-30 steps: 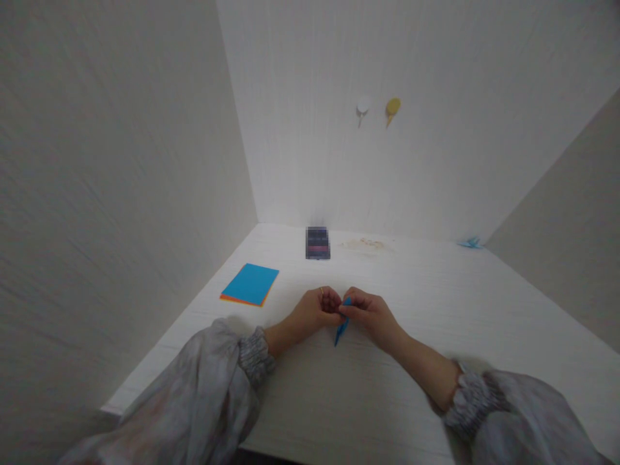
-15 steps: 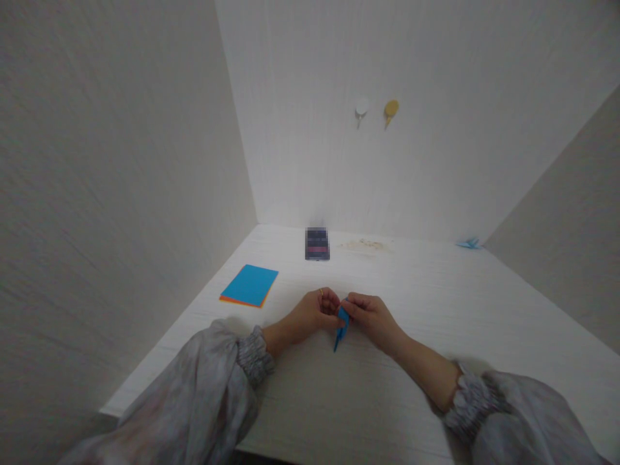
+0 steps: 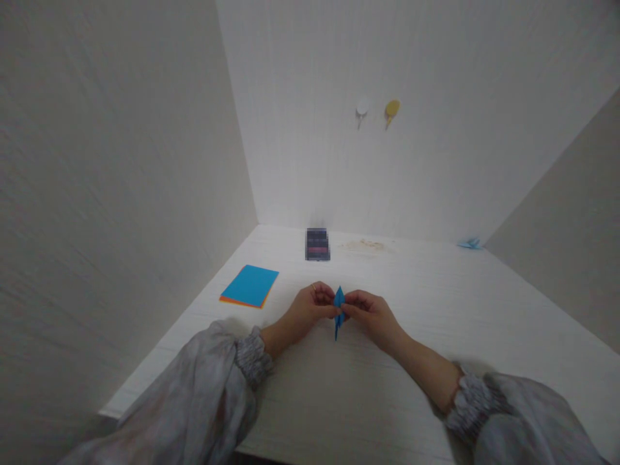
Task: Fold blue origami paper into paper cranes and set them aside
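Observation:
Between my two hands is a small piece of blue folded paper point(image 3: 340, 298), narrow and pointed at its top and bottom ends. My left hand point(image 3: 312, 310) pinches its left side between thumb and fingers. On the right side, my right hand point(image 3: 369, 311) grips it the same way, fingertips close to the left ones. The paper is held above the white table, its thin lower tip pointing toward me. Fingertips cover part of its middle, so the folds there are hidden.
A stack of square paper point(image 3: 250, 285), blue on top with orange beneath, lies at the left. A dark blurred device point(image 3: 317, 245) is by the back wall. Light blue folded paper point(image 3: 470, 243) rests in the far right corner. A white hook point(image 3: 361, 108) and a yellow hook point(image 3: 392, 108) are on the wall.
The folded paper has turned more upright, and its upper point now shows between my fingers. My left hand has shifted slightly up, and my right fingers have moved lower on the paper.

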`<state>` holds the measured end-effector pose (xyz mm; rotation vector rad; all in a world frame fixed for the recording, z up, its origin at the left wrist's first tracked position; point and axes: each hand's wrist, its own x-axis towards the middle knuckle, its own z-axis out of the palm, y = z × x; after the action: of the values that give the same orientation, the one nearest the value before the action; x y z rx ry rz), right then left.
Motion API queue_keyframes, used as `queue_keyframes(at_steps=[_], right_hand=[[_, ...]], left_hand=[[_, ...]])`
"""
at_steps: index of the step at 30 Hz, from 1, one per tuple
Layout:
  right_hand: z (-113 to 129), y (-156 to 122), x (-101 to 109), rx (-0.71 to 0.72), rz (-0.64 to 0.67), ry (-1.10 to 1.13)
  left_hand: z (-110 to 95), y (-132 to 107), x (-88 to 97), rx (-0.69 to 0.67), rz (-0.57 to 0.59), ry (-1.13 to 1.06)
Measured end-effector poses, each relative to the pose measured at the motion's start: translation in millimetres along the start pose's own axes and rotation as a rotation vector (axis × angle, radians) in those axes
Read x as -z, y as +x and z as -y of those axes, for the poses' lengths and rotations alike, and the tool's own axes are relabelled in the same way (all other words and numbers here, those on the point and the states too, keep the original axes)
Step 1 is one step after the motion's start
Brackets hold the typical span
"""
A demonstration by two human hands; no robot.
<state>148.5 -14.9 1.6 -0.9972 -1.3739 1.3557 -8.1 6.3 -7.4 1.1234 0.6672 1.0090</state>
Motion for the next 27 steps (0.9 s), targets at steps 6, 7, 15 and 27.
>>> queue_keyframes(at_steps=[6,7,15,27], right_hand=[[0.1,1.0,0.4,0.041,-0.074,-0.02],[0.8,0.9,0.1,0.05,-0.082,-0.02],[2.1,-1.3,-0.2,0.111,-0.095,-0.068],[5.3,-2.9,5.6,0.455,-0.085,-0.359]], left_hand=[[-2.5,-0.5,0.1,-0.024,0.014,0.002],[-2.9,-0.6,0.0,-0.032,0.025,-0.007],[-6.8,-2.6,-2.7,-0.159,-0.053,0.038],[-9.8,-9.5,-5.8,-0.424,-0.118,0.481]])
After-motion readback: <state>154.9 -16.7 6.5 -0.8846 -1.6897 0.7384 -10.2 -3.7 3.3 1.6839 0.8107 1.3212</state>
